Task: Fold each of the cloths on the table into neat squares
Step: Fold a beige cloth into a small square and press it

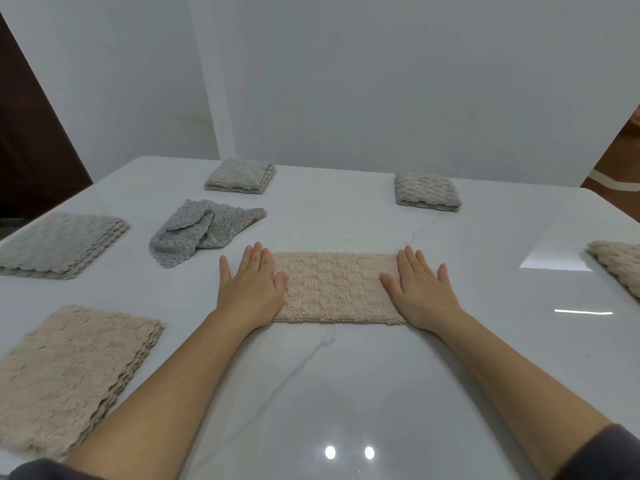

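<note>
A beige fluffy cloth lies folded into a long rectangle at the middle of the white table. My left hand rests flat on its left end, fingers spread. My right hand lies flat on its right end, fingers apart. Neither hand grips anything. A crumpled grey dotted cloth sits unfolded just behind and left of my left hand.
A stack of beige cloths lies at the near left and a stack of grey cloths behind it. Two folded grey squares sit at the back. A cream folded cloth lies at the right edge.
</note>
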